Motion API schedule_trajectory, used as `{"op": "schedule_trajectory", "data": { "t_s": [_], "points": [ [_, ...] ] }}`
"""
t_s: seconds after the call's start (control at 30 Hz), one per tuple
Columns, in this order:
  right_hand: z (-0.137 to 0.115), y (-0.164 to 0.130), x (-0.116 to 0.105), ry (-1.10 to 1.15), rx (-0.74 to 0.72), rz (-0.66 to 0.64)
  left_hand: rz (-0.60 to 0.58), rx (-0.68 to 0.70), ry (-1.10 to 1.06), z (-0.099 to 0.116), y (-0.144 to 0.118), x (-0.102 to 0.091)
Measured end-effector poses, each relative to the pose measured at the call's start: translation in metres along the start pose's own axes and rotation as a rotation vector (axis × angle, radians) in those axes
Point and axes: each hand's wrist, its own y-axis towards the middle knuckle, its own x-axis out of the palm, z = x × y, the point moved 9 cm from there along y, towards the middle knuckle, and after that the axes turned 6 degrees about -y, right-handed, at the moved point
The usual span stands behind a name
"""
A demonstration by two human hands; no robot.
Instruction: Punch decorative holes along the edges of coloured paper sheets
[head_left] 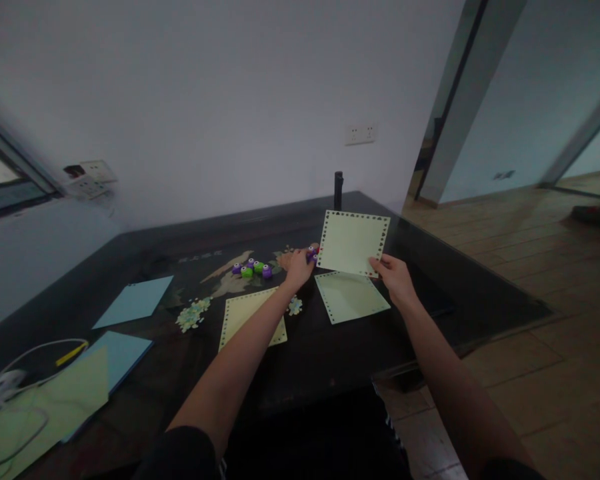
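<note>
My right hand [394, 277] pinches the lower right corner of a pale yellow-green sheet [355, 243], raised and tilted above the table. Small shaped holes run along its edges. At that sheet's left edge, my left hand [300, 268] has its fingers closed around a small purple paper punch [315, 258], partly hidden by them. A red punch [314, 247] shows right behind. Below the raised sheet lies another hole-edged sheet [353, 298]. Under my left forearm is a yellow hole-edged sheet [245, 313], partly covered.
Purple and green punches [253, 268] with eyes stand left of my left hand. Paper bits lie in a pile [194, 313] and a smaller heap [295, 306]. Blue sheets [135, 301], a yellow cutter [71, 353] and a white cable are leftward. A black upright object [339, 190] stands behind.
</note>
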Motion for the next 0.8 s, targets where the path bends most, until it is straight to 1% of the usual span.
{"op": "schedule_trajectory", "data": {
  "t_s": [0.07, 0.1, 0.17, 0.23, 0.3, 0.37, 0.47, 0.53, 0.67, 0.73, 0.8],
  "points": [
    [0.002, -0.001, 0.005, 0.000, 0.015, -0.045, 0.059, -0.015, -0.160, 0.002, -0.007, -0.012],
    [0.004, -0.001, 0.008, -0.003, 0.031, -0.073, 0.064, -0.024, -0.268, 0.003, -0.011, -0.015],
    [0.008, -0.003, 0.014, -0.012, 0.066, -0.122, 0.037, -0.029, -0.464, 0.007, -0.019, -0.019],
    [0.011, -0.004, 0.018, -0.031, 0.085, -0.157, 0.014, -0.014, -0.573, 0.011, -0.029, -0.022],
    [0.013, -0.004, 0.022, -0.065, 0.078, -0.194, 0.015, -0.007, -0.599, 0.012, -0.039, -0.027],
    [0.013, -0.004, 0.024, -0.098, 0.058, -0.224, 0.023, -0.019, -0.576, 0.010, -0.048, -0.031],
    [0.009, -0.003, 0.020, -0.138, 0.020, -0.193, 0.027, -0.048, -0.546, 0.008, -0.059, -0.033],
    [0.004, -0.003, 0.015, -0.166, 0.001, -0.142, 0.004, -0.073, -0.553, 0.007, -0.065, -0.031],
    [-0.004, -0.003, 0.008, -0.186, -0.014, -0.081, -0.083, -0.121, -0.606, 0.010, -0.074, -0.018],
    [-0.004, -0.002, 0.004, -0.212, -0.007, -0.060, -0.090, -0.133, -0.642, 0.013, -0.078, -0.014],
    [-0.002, -0.001, -0.001, -0.278, -0.002, -0.056, -0.072, -0.155, -0.668, 0.014, -0.082, -0.012]
  ]
}}
